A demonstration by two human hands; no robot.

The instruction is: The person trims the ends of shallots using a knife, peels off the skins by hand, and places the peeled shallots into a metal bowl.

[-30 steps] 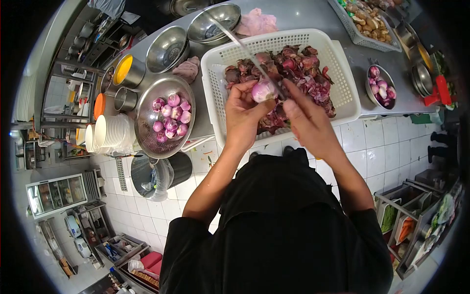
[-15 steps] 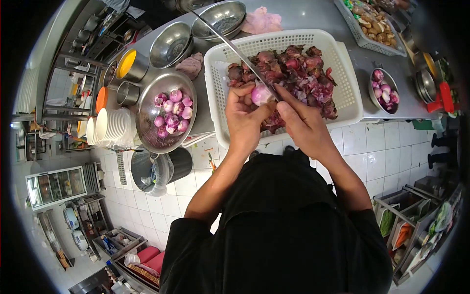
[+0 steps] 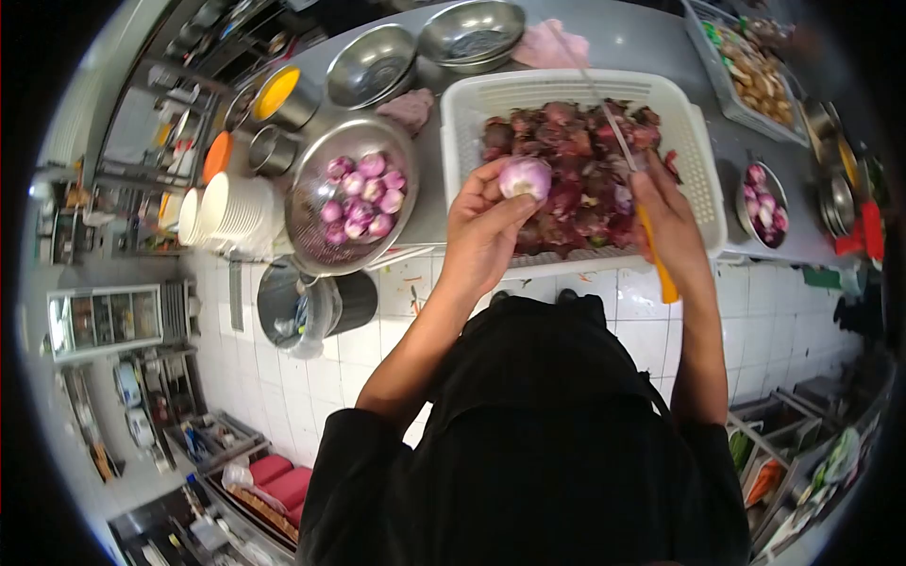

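Note:
My left hand (image 3: 482,226) pinches a peeled purple-and-white onion (image 3: 525,179) above the near left part of a white plastic basket (image 3: 710,179). Dark red onions and loose skins (image 3: 571,203) fill much of that basket. My right hand (image 3: 672,217) is wrapped round the yellow handle of a knife (image 3: 658,255), over the basket's right side. The long blade points away from me and is apart from the onion. Left of the basket, a perforated steel colander (image 3: 307,203) holds several peeled onions (image 3: 363,198).
A steel bowl of onions (image 3: 763,206) stands on the right of the metal counter (image 3: 642,42). Steel bowls (image 3: 373,66) and pink cloths (image 3: 408,110) lie at the back left. White stacked containers (image 3: 231,208) are far left. A lined bin (image 3: 316,307) stands on the floor below.
My right hand has drawn the knife away from the onion to the right, and the blade now points more straight ahead. My left hand still holds the onion. The whole view has shifted slightly.

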